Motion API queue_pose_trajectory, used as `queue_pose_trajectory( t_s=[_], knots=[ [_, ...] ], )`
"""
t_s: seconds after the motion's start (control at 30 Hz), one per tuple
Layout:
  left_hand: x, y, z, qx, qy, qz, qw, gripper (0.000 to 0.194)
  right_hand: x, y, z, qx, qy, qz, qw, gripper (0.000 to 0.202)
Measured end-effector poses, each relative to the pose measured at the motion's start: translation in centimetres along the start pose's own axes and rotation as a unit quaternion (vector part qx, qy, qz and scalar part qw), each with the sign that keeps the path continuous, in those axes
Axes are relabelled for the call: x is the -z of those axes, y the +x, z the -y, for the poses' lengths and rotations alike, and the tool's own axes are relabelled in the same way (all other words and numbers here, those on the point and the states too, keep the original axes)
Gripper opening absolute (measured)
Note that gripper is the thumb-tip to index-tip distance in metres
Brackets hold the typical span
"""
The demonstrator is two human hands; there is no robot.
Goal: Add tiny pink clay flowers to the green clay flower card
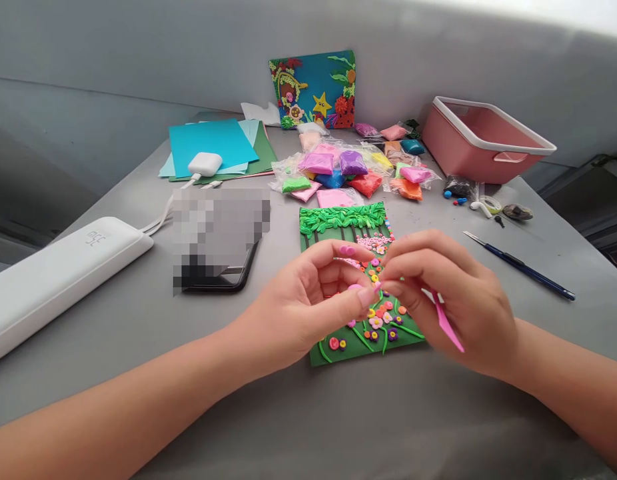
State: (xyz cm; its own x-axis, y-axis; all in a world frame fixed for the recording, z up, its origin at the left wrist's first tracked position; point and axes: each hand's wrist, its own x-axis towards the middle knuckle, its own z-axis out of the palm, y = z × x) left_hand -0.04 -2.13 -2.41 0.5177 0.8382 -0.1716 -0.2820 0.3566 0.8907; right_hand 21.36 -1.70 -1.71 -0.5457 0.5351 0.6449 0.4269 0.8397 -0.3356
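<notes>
A clay picture (368, 343) on green card lies on the table below both hands, with leafy green strips along its top and small coloured flowers lower down. Over it, my left hand (323, 287) is closed in a loose pinch, with a tiny piece of pink clay (377, 286) at its thumb tip. Small flattened pink clay dots (347, 250) stick to its index finger. My right hand (453, 300) has its fingertips bunched at the same pink piece. A pink plastic clay tool (449, 327) is tucked in that hand, pointing down. The fingers partly hide the picture's middle.
Bagged coloured clay (338, 170) is heaped behind the picture. A pink basket (468, 147) stands back right, with a craft knife (521, 267) nearer. To the left are a phone (243, 273), a white power bank (73, 273) and coloured card (208, 140). An underwater picture (313, 87) leans behind.
</notes>
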Motion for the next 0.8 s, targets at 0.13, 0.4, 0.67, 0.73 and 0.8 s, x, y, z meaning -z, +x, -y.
queue_pose_trajectory(
  t_s=[0.13,0.4,0.67,0.73,0.8],
  knots=[
    [-0.21,-0.01,-0.19,0.000,0.009,-0.046,0.999,0.032,0.25,0.20,-0.47,-0.093,0.026,-0.003,0.995,0.007],
    [-0.24,0.08,-0.25,-0.011,-0.011,-0.059,0.998,0.031,0.21,0.39,-0.02,-0.146,0.093,0.044,0.984,0.012],
    [-0.13,0.10,-0.10,-0.001,-0.007,-0.060,0.998,0.033,0.45,0.51,0.24,-0.125,0.100,0.043,0.986,0.009],
    [-0.13,0.11,0.01,-0.005,-0.004,-0.058,0.998,0.028,0.52,0.52,0.35,-0.127,0.112,0.042,0.985,0.012],
    [-0.11,0.11,0.08,-0.006,0.000,-0.054,0.999,0.027,0.61,0.51,0.46,-0.146,0.132,0.048,0.979,0.017]
  ],
)
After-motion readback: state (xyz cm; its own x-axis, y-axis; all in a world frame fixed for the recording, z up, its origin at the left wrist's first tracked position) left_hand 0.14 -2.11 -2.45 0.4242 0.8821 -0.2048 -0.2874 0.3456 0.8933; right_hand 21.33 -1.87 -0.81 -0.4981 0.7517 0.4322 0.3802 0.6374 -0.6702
